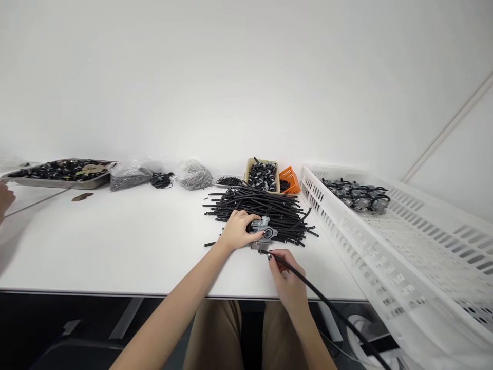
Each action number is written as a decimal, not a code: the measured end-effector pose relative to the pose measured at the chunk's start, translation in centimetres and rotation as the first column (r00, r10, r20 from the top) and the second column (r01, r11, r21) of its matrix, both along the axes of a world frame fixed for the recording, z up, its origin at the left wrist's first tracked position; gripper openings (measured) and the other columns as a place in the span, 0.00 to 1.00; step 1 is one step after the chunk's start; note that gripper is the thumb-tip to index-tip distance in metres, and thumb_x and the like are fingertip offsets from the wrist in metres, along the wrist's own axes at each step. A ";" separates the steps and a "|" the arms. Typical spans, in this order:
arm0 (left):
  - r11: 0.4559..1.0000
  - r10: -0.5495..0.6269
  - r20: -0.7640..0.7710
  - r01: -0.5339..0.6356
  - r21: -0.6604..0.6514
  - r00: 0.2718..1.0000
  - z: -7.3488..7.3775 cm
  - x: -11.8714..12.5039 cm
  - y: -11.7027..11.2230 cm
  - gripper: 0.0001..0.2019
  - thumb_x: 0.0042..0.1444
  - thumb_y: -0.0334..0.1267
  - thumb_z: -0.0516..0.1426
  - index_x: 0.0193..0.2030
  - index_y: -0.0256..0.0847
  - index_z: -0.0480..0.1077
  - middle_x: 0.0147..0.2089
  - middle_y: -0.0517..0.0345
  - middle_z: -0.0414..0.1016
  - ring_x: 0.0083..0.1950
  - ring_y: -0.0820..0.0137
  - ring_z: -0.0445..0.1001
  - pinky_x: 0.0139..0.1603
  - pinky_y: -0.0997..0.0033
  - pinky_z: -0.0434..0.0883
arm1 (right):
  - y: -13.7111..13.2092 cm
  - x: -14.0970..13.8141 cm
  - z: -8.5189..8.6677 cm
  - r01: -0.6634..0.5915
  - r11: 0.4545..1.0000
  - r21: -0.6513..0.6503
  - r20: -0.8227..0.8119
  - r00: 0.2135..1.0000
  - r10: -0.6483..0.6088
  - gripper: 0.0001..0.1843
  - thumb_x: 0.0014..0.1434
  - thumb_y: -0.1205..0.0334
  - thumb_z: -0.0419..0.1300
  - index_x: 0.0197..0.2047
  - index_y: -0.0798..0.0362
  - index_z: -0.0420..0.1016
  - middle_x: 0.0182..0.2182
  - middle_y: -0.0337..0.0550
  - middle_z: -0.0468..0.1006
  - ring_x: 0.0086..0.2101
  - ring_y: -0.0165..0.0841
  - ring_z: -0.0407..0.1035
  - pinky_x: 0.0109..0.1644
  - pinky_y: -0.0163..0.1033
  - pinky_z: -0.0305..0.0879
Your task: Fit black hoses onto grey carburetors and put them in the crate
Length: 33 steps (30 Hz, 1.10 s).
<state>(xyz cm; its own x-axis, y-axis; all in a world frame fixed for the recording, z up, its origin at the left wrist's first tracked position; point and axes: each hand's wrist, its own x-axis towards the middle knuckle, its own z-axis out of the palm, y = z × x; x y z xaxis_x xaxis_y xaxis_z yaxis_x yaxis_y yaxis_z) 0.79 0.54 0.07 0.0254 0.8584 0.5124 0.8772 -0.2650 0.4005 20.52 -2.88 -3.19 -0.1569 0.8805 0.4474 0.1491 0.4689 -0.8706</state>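
My left hand (pixel 239 230) is closed around a grey metal carburetor (pixel 265 232), holding it upright just above the table's front half. Between the thumb and fingers of my right hand (pixel 288 275) is the end of a black rubber hose (pixel 316 292), which trails down to the right past the table edge. The hose tip sits close under the carburetor's lower side; whether they touch I cannot tell. Behind both hands spreads a pile of short black tubes (pixel 258 203).
A white plastic crate (pixel 346 246) on the right holds several carburetors (pixel 358 195). Along the wall stand a yellow basket (pixel 278 177) of small parts, an orange basket (pixel 290 180), plastic bags (pixel 193 174) and a metal tray (pixel 88 182). Another person's hand (pixel 5 198) shows at far left.
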 end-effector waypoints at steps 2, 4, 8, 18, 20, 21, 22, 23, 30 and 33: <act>1.000 -0.002 -0.001 0.002 0.002 1.000 0.0 0.0 0.0 0.20 0.54 0.51 0.61 0.49 0.44 0.76 0.40 0.53 0.78 0.45 0.60 0.74 0.52 0.57 0.63 | -0.1 -0.1 -0.1 -0.004 1.000 0.020 0.047 0.999 0.003 0.11 0.59 0.52 0.59 0.33 0.50 0.74 0.22 0.37 0.71 0.22 0.31 0.62 0.28 0.35 0.61; 1.000 -0.004 -0.001 0.004 0.005 1.000 0.0 0.0 0.0 0.19 0.54 0.51 0.60 0.49 0.44 0.76 0.40 0.54 0.78 0.45 0.60 0.74 0.51 0.57 0.63 | -0.2 -0.1 -0.2 0.011 1.000 0.010 0.067 0.998 -0.012 0.10 0.58 0.52 0.59 0.31 0.50 0.72 0.21 0.36 0.70 0.22 0.31 0.61 0.28 0.35 0.61; 1.000 -0.003 0.006 0.003 0.009 1.000 0.0 -0.1 0.0 0.19 0.54 0.50 0.60 0.49 0.45 0.76 0.40 0.54 0.78 0.45 0.61 0.74 0.52 0.58 0.63 | -0.5 -0.1 -0.3 0.020 1.000 -0.023 0.077 0.997 -0.018 0.11 0.55 0.52 0.58 0.27 0.50 0.68 0.20 0.34 0.68 0.21 0.29 0.59 0.26 0.33 0.58; 1.000 -0.004 0.006 0.004 0.021 1.000 -0.2 -0.1 0.1 0.19 0.55 0.52 0.60 0.49 0.45 0.76 0.38 0.55 0.77 0.44 0.61 0.74 0.52 0.58 0.64 | -0.4 0.0 -0.5 0.005 0.999 -0.045 0.092 0.996 -0.001 0.14 0.55 0.51 0.57 0.25 0.49 0.63 0.18 0.32 0.63 0.20 0.28 0.55 0.25 0.33 0.56; 1.000 -0.003 0.010 0.003 0.025 1.000 -0.3 -0.1 0.2 0.19 0.54 0.52 0.60 0.49 0.45 0.76 0.38 0.55 0.78 0.44 0.61 0.74 0.52 0.58 0.64 | -0.4 0.0 -0.9 -0.005 1.000 0.004 0.105 0.994 0.004 0.14 0.56 0.51 0.57 0.25 0.49 0.64 0.18 0.32 0.64 0.20 0.28 0.55 0.26 0.33 0.57; 1.000 0.000 0.013 -0.001 0.026 1.000 -0.3 -0.1 0.2 0.19 0.54 0.52 0.60 0.48 0.45 0.77 0.38 0.55 0.78 0.43 0.62 0.74 0.52 0.58 0.64 | -0.4 0.0 -1.1 -0.011 0.999 0.030 0.119 0.993 0.008 0.14 0.56 0.51 0.57 0.25 0.49 0.64 0.18 0.32 0.64 0.20 0.28 0.55 0.26 0.33 0.57; 1.000 0.006 0.018 -0.006 0.028 1.000 -0.3 0.0 0.2 0.19 0.54 0.52 0.60 0.48 0.45 0.77 0.37 0.55 0.78 0.43 0.62 0.74 0.51 0.58 0.64 | -0.4 0.0 -1.2 -0.017 0.999 0.051 0.136 0.991 0.010 0.13 0.56 0.52 0.57 0.25 0.49 0.64 0.18 0.32 0.65 0.20 0.28 0.55 0.27 0.33 0.57; 0.999 0.013 0.022 -0.013 0.029 1.000 -0.4 0.0 0.2 0.19 0.53 0.52 0.61 0.48 0.45 0.77 0.37 0.55 0.78 0.43 0.62 0.74 0.51 0.58 0.64 | -0.4 0.0 -1.4 -0.021 0.998 0.065 0.151 0.989 0.011 0.13 0.56 0.52 0.57 0.25 0.49 0.64 0.18 0.32 0.65 0.20 0.28 0.55 0.27 0.33 0.57; 0.999 0.036 0.032 -0.037 0.034 0.999 -0.4 0.1 0.3 0.19 0.52 0.53 0.61 0.47 0.46 0.78 0.36 0.55 0.77 0.41 0.62 0.74 0.50 0.58 0.65 | -0.7 -0.1 -1.0 0.031 0.999 0.038 0.136 0.990 -0.036 0.12 0.55 0.54 0.57 0.24 0.49 0.62 0.17 0.31 0.64 0.19 0.27 0.55 0.26 0.32 0.58; 0.998 0.042 0.031 -0.043 0.039 0.999 -0.4 0.1 0.3 0.19 0.52 0.53 0.61 0.47 0.45 0.79 0.36 0.55 0.77 0.41 0.62 0.74 0.50 0.57 0.64 | -0.7 -0.1 -0.9 0.039 0.999 0.021 0.112 0.993 -0.041 0.13 0.56 0.52 0.57 0.24 0.49 0.63 0.18 0.31 0.64 0.20 0.27 0.55 0.27 0.32 0.58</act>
<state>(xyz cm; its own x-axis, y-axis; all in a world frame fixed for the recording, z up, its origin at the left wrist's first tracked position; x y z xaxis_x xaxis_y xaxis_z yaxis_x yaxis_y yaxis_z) 0.94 0.85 -0.34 -0.0268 0.8373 0.5461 0.8757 -0.2438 0.4167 20.44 -3.62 -4.07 -0.1716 0.8788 0.4453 0.2647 0.4765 -0.8384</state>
